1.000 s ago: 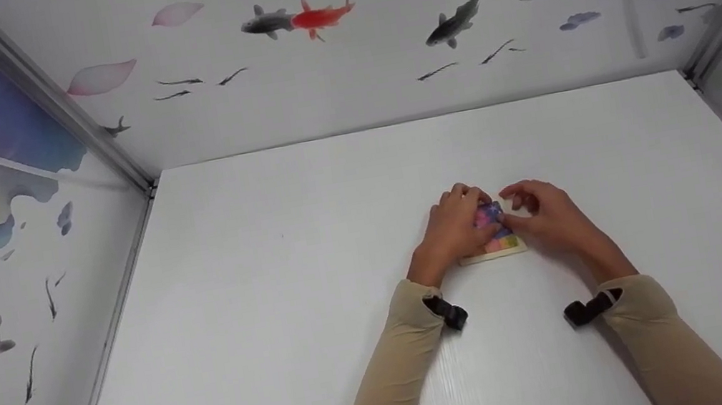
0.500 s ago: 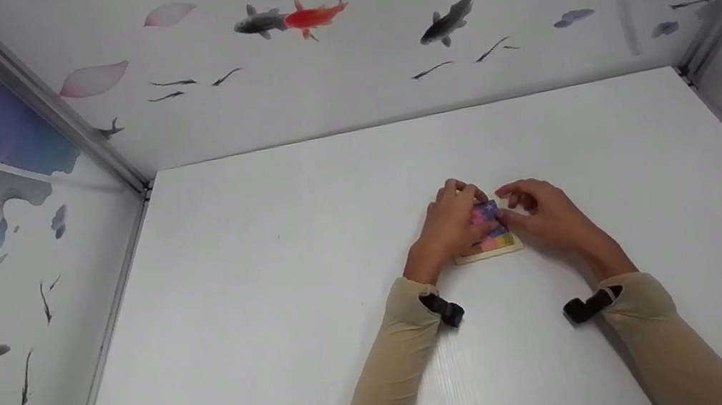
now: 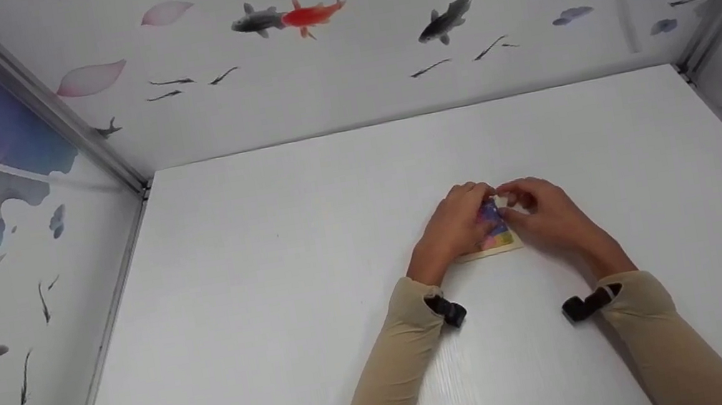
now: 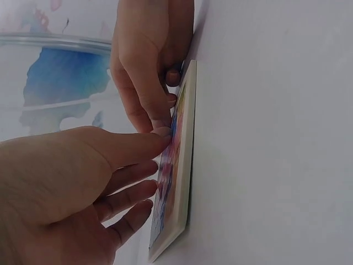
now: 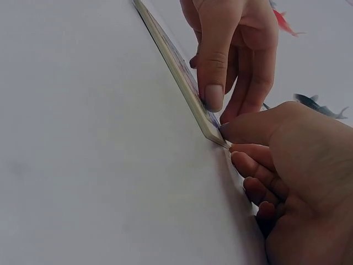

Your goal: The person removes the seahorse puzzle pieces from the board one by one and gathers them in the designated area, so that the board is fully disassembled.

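A small flat puzzle board with a multicoloured picture and a pale rim lies on the white table. From the left, my left hand covers much of it. In the left wrist view the left thumb presses on the picture while the other fingers reach loosely over it. My right hand is at the board's far right corner. The right wrist view puts its thumb on the corner of the board, with curled fingers beside the edge. Left hand and fingers hide part of the picture.
The white table extends around the board on all sides. A back wall and side walls printed with fish and leaves enclose it. Each sleeved wrist bears a black camera mount.
My left hand has shifted slightly right over the board, its fingers now closer to the right hand. The right hand stays at the board's right side. The head view has moved a little.
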Motion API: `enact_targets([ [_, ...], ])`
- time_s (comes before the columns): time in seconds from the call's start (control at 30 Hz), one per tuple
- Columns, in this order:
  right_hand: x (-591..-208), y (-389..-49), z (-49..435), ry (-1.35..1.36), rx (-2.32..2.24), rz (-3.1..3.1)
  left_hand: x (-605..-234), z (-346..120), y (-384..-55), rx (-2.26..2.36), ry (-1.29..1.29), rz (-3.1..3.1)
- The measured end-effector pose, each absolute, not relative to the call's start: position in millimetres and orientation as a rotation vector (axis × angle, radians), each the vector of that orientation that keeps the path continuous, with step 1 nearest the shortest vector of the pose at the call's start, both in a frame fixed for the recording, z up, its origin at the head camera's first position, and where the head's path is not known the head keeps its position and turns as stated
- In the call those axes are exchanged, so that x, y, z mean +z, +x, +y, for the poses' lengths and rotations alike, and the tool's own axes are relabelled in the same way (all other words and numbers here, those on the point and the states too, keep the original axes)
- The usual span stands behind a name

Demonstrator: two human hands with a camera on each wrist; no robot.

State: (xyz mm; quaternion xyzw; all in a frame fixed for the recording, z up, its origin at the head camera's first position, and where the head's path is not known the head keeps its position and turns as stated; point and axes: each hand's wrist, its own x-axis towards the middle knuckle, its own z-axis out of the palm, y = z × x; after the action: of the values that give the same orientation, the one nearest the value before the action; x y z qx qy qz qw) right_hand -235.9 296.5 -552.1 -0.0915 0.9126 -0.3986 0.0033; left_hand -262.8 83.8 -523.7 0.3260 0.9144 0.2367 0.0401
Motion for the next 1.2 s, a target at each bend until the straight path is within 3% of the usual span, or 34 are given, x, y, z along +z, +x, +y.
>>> enact_targets([
  [1.2, -552, -233, 298, -0.285, -1.239, 2.882, -519, 92, -257, 0.506, 0.980, 2.850],
])
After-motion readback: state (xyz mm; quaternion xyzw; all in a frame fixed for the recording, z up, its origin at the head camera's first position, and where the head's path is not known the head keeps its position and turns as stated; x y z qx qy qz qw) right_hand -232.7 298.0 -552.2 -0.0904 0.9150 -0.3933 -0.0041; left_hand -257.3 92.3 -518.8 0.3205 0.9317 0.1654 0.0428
